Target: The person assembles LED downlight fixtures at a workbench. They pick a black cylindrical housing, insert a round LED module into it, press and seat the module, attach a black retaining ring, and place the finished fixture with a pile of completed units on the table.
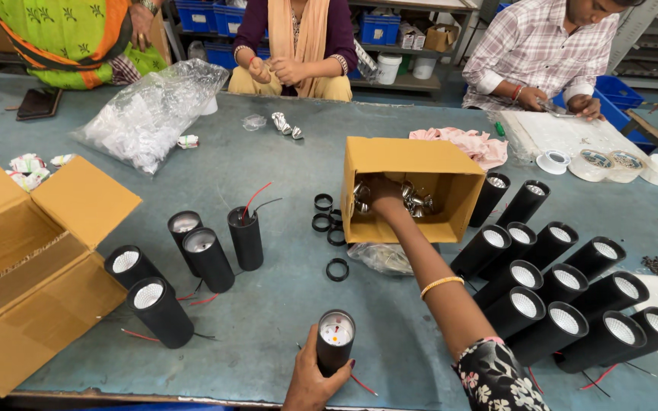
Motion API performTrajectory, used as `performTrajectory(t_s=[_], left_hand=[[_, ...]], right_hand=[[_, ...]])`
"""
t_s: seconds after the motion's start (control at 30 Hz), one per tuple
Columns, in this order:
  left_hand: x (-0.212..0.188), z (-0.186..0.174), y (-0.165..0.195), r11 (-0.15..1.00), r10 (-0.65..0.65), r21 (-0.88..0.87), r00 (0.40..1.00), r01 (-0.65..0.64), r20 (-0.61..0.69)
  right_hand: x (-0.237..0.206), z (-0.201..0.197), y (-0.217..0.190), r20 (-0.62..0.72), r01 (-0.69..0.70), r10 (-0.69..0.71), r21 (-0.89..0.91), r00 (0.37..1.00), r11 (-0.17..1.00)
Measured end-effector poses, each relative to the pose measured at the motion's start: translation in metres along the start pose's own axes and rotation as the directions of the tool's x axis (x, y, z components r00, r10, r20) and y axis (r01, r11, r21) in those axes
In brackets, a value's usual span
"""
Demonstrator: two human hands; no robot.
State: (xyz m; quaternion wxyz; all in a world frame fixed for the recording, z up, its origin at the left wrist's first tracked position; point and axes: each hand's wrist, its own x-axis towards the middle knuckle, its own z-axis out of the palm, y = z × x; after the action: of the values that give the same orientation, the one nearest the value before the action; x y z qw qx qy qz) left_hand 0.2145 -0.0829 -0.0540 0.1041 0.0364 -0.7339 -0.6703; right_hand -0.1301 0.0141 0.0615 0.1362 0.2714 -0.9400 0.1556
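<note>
Reaching into the small cardboard box (409, 164), the right hand (381, 192) curls among silver reflectors (413, 204); the left hand (312, 380) grips a black lamp cylinder (334, 342), black rings (327, 223) lying beside the box.

Small box (411, 190): plain brown cardboard, matt, w/ shiny silver metal reflectors (413, 202) inside. Just left of box: black rings (328, 223), smooth plastic by the look. Right of box: black tube lamps (565, 297), matt finish, white ribbed faces. Behind box: pink cloth (466, 143), crumpled. Far left of box: clear glossy plastic bag (154, 110). Counter (283, 304): dull blue-grey, scuffed, stained.
</note>
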Motion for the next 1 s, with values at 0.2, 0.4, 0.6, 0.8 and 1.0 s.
performTrajectory(t_s=[0.2,0.4,0.6,0.8,1.0], left_hand=[[-0.007,-0.003,0.022,1.0,0.011,0.006,1.0,-0.012,0.014],[-0.008,-0.005,0.034,1.0,0.009,-0.004,0.999,-0.008,0.039],[-0.007,-0.006,0.025,0.993,0.074,0.087,0.997,-0.074,-0.001],[-0.012,-0.008,0.009,0.988,0.135,0.066,0.991,-0.136,0.02],[-0.018,-0.016,0.006,0.982,0.18,0.026,0.965,-0.189,0.19]], right_hand=[[0.001,0.003,0.004,0.0,0.13,-0.13,0.022,0.992,0.991],[0.002,-0.005,0.024,-0.045,-0.055,0.083,0.445,0.996,0.894],[-0.087,-0.026,0.03,0.081,-0.152,0.146,0.796,0.986,0.586],[-0.198,-0.098,-0.029,0.3,-0.262,0.042,0.748,0.953,0.61],[-0.243,-0.169,-0.086,0.363,-0.04,-0.251,0.634,0.897,0.773]])
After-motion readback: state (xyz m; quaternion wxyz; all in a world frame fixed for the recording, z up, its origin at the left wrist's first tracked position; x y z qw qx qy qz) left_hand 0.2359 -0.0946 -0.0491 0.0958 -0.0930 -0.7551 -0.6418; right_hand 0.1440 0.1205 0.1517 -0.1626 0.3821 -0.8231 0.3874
